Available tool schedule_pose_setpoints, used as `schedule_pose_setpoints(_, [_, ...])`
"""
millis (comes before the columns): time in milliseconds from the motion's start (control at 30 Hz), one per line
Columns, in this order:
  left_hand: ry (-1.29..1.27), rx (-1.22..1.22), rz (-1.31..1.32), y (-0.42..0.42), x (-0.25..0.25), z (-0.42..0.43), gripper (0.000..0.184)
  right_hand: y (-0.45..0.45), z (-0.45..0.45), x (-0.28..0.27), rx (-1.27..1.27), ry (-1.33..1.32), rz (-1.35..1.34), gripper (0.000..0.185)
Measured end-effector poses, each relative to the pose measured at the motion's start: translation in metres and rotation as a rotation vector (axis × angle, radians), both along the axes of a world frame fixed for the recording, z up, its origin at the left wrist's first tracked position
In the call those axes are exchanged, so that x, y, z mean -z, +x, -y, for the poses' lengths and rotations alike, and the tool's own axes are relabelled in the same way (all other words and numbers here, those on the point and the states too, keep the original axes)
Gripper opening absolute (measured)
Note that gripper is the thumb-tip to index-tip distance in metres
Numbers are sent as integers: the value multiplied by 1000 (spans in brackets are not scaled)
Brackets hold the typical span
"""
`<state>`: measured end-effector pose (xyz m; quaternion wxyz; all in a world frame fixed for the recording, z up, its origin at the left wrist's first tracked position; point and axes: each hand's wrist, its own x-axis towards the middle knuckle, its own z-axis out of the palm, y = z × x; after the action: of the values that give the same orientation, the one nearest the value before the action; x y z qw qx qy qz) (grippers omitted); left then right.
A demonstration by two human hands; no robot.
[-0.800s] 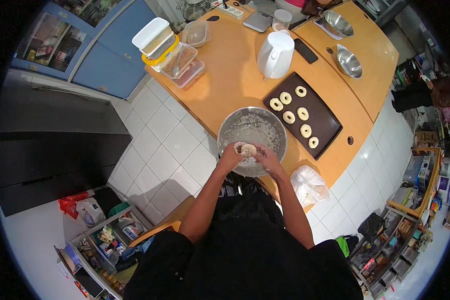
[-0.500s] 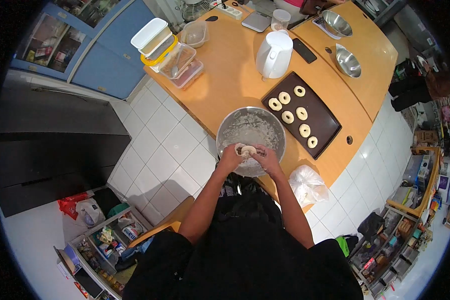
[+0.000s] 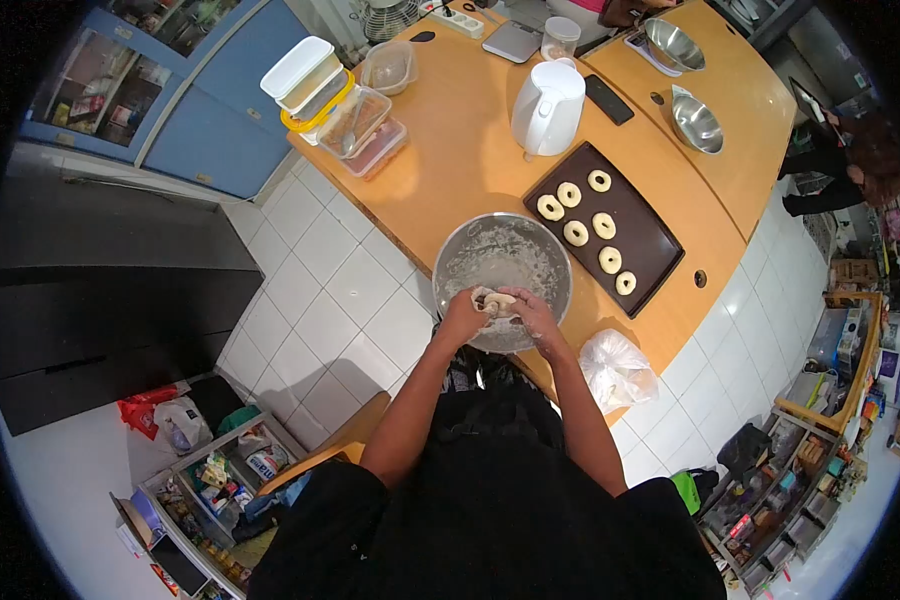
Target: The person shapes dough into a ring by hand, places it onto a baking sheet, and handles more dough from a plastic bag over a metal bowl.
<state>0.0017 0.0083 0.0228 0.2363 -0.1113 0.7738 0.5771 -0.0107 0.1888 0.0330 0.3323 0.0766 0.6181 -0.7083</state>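
A lump of pale dough (image 3: 497, 304) is held between my two hands, over the near side of a large steel bowl (image 3: 560, 255). My left hand (image 3: 464, 314) closes round the dough from the left. From the right, my right hand (image 3: 535, 315) grips it with bent fingers; whitish residue coats the fingertips. Smears of flour or dough cover the bowl's inside. Right of the bowl, a dark baking tray (image 3: 653, 255) bears several dough rings (image 3: 603, 226). A knotted plastic bag (image 3: 615, 370) with white contents sits at the table's near edge.
On the wooden table (image 3: 450, 130) stand a white electric kettle (image 3: 550, 110), a dark phone (image 3: 608, 99), stacked plastic containers (image 3: 355, 122), a kitchen scale (image 3: 513, 42) and a jar (image 3: 560, 40). Two steel bowls (image 3: 698, 125) stand at the far right. A person (image 3: 850, 165) is at the right.
My right fingers have shifted slightly on the dough. The person at the right has changed posture, legs now farther apart. The bowl and tray have stayed in place.
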Motion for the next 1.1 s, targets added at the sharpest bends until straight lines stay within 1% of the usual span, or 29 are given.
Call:
schedule_pose_setpoints(67, [207, -1, 22, 1, 13, 6, 27, 1, 1, 1, 33, 1, 13, 36])
schedule_pose_setpoints(167, [320, 1, 163, -4, -9, 9, 28, 1, -1, -4, 26, 45, -38, 37])
schedule_pose_setpoints(267, [418, -32, 282, -8, -25, 12, 30, -1, -4, 4, -20, 39, 36, 35])
schedule_pose_setpoints(367, [338, -4, 261, -7, -7, 13, 32, 1, -2, 3, -39, 63, -83, 34])
schedule_pose_setpoints(467, [520, -92, 324, -5, -8, 14, 32, 1, -1, 3, -22, 95, -141, 36])
schedule_pose_setpoints(567, [671, -126, 367, -3, 3, 18, 34, 1, -2, -4, 2, 104, -113, 35])
schedule_pose_setpoints(667, [319, -63, 179, -2, -1, 9, 30, 2, -5, 2, -37, 110, -124, 32])
schedule_pose_setpoints(767, [124, -39, 5, 1, 18, 9, 34, 4, -2, -4, -15, 29, -87, 33])
schedule_pose_setpoints(867, [-102, 59, -96, 1, 11, 6, 42, 6, -1, -2, 4, 36, -91, 35])
schedule_pose_setpoints(967, [-128, 20, -58, 0, -9, 0, 42, 7, 1, -7, -11, 48, -107, 36])
schedule_pose_setpoints(1067, [-184, -33, -156, 3, -23, -5, 37, 7, 1, -3, -13, 60, -91, 38])
schedule_pose_setpoints(1100, [-169, -2, -146, 3, -17, -4, 35, 7, 0, -1, -16, 58, -69, 38])
